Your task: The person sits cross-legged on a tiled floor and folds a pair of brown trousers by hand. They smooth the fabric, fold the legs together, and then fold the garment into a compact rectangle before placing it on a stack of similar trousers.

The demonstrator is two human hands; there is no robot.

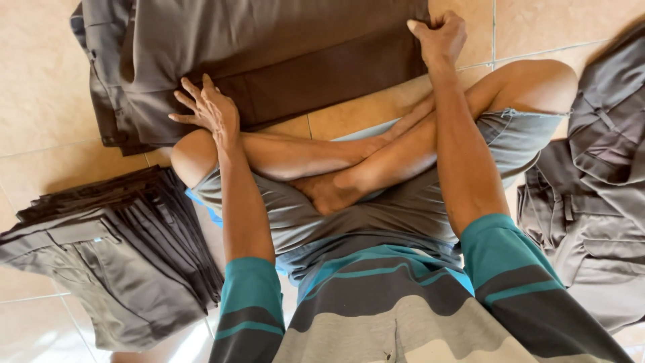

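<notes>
Folded trousers in dark grey woven cloth, a neat stack of them (114, 259), lie at the far left on the glossy beige tiled floor (40, 101), layered edges fanned like pages, the top pair showing a waistband and pocket seam; the stack's lower end runs out of view at the bottom edge. Just right of it, the person's left hand (208, 107) rests flat with fingers spread and released, palm down on the near edge of the large brown and grey pair of trousers (269, 60) spread on the floor ahead of the crossed legs. This garment is smooth, matte and broad, folded lengthwise so a darker brown panel lies under a greyer one; its top is cut off by the upper edge, and its waistband end at the left hangs in shadow, hard to read. Below, bare crossed shins and grey shorts (376, 215) fill the middle, with a striped teal and grey knit shirt (383, 309) hiding the lap. Further right, the right hand (438, 35) is clenched, gripping the right-hand end of the same spread trousers, knuckles up; how much cloth sits inside the fist cannot be seen. At the far right a loose heap of grey trousers (598, 181) lies rumpled, with belt loops and pocket flaps showing, partly cut off by the frame.
</notes>
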